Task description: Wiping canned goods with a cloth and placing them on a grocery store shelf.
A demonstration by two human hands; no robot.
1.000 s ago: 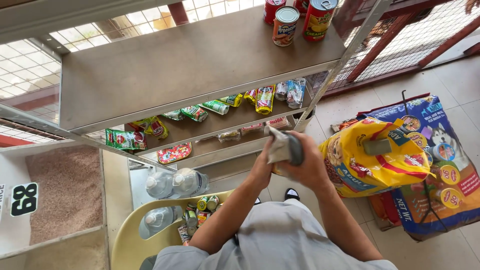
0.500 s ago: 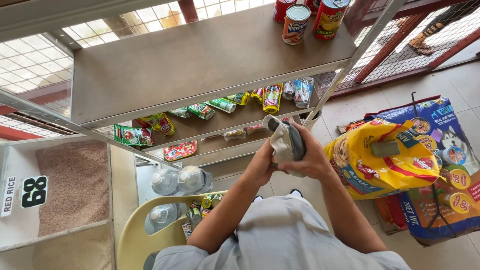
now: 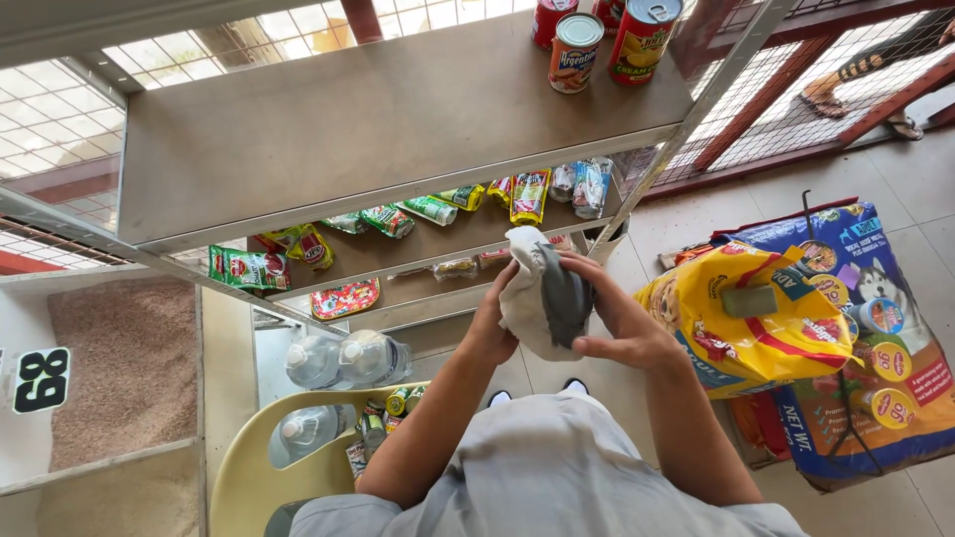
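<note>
Cloth (image 3: 542,293), white and grey, bunched up and held in both hands in front of the metal shelf (image 3: 378,119).

Head view: left hand (image 3: 492,323) cups the cloth's left side, fingers wrapped behind it and mostly hidden; right hand (image 3: 622,313) grips the right side, fingers curled over the grey part, thumb underneath. Cloth sits just below the shelf's front edge, level with the lower tier where sachets (image 3: 448,204) lie in a row. Three cans (image 3: 602,35) stand at the shelf's top far right corner. Right of the shelf, on the floor: yellow feed bag (image 3: 746,318) leaning on a blue feed bag (image 3: 875,298). Below-left of the shelf: water bottles (image 3: 343,363) and a yellow chair (image 3: 244,467). Left of the shelf: bin of rice (image 3: 119,368).
</note>
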